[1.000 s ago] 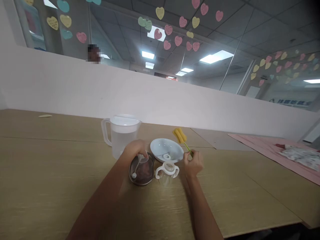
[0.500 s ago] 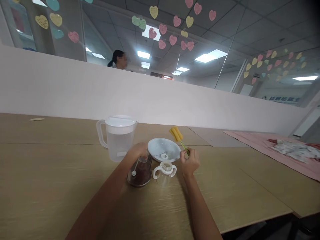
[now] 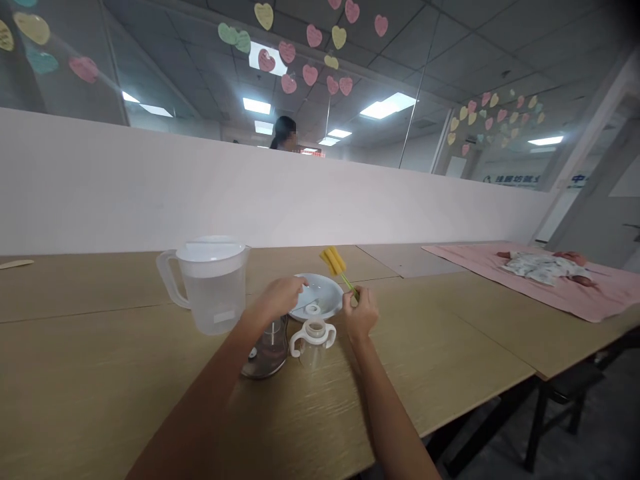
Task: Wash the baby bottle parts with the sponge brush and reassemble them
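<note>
My right hand is closed around the thin green handle of a sponge brush, its yellow sponge head pointing up and left. My left hand reaches over the left rim of a white bowl; its fingers look apart, with nothing visible in them. A white ring and a pale strip lie in the bowl. Closer to me stands a clear baby bottle with two white handles and an uncovered mouth. Left of the bottle, a dark tray holds a clear cap, partly behind my left forearm.
A lidded clear pitcher of water stands to the left of the bowl. On the right, a baby doll in patterned clothes lies on a pink cloth. A white low wall runs behind the table, with a person beyond its glass.
My left hand has moved from the dark tray up and right to the bowl. My right hand still holds the sponge brush. The view has turned to the right.
</note>
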`<state>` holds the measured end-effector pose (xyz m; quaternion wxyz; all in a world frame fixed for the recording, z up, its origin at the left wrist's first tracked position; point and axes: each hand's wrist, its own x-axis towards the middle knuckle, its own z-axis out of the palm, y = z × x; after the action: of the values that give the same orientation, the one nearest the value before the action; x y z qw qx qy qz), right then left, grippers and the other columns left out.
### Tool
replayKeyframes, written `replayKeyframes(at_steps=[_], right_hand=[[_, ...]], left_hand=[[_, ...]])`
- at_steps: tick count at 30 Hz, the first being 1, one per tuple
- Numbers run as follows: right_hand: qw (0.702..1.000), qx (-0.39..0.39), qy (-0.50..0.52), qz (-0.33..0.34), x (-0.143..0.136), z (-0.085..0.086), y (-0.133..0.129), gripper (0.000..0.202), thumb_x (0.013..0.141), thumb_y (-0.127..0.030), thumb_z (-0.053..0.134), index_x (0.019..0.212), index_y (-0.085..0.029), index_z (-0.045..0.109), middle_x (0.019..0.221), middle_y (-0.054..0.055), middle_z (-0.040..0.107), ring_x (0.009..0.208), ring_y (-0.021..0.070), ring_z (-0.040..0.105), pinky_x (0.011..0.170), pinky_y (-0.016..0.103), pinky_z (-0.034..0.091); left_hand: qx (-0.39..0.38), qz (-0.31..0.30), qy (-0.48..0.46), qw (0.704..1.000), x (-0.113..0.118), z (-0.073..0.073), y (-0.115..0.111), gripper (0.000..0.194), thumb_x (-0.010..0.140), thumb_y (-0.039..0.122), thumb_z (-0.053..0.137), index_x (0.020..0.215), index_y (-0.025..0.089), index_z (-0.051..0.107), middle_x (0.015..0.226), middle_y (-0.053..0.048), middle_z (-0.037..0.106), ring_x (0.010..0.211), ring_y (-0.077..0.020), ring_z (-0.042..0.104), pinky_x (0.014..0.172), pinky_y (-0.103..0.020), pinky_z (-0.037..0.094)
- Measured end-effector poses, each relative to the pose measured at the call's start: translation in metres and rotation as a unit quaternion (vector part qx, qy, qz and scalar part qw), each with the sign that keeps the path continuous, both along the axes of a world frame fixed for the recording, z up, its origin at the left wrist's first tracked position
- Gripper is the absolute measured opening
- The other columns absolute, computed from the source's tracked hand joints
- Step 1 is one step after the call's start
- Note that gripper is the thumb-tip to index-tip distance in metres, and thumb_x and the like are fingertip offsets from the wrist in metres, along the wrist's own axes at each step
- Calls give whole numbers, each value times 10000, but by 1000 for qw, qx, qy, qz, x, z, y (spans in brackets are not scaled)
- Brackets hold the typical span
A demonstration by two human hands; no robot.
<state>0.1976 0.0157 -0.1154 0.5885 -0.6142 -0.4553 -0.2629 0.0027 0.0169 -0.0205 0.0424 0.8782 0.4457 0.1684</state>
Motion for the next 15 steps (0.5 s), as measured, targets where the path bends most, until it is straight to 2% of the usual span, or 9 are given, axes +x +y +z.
replayKeyframes(at_steps=[2,6,8,12,15], right_hand=[[1000,-1,0,0,1,0,1,194,806,-249,419,801,-163,592,712,40,599,701,168,532,613,253,338],[1000,-5,-5,11,2,-2,2,196,815,-247,419,809,-158,593,733,47,605,712,168,527,626,254,336],[1000,-13,-4,13,2,-2,3,190,812,-245,424,807,-159,594,733,46,604,708,168,523,621,254,329],[1000,-26,3,12,2,-1,3,202,819,-256,415,819,-162,594,745,47,601,711,170,516,614,253,318],[1000,-26,8,15,2,1,3,222,830,-258,389,825,-163,589,752,51,597,723,172,516,625,255,324]], left_hand=[[-8,-43,32,999,11,-6,0,339,844,160,375,1068,209,625,1019,-66,675,930,-189,613,794,-268,448],[6,2,92,996,17,-29,14,283,844,195,401,881,150,678,911,-139,685,872,-249,625,786,-349,450],[19,19,95,995,15,-36,24,300,856,217,394,826,116,676,877,-184,676,873,-284,619,798,-398,439],[46,13,74,996,23,-35,37,330,881,208,347,897,96,658,1000,-223,639,1021,-309,557,902,-438,370],[32,-27,43,998,40,-39,37,328,897,243,338,964,138,641,1056,-166,631,1033,-267,553,908,-383,374]])
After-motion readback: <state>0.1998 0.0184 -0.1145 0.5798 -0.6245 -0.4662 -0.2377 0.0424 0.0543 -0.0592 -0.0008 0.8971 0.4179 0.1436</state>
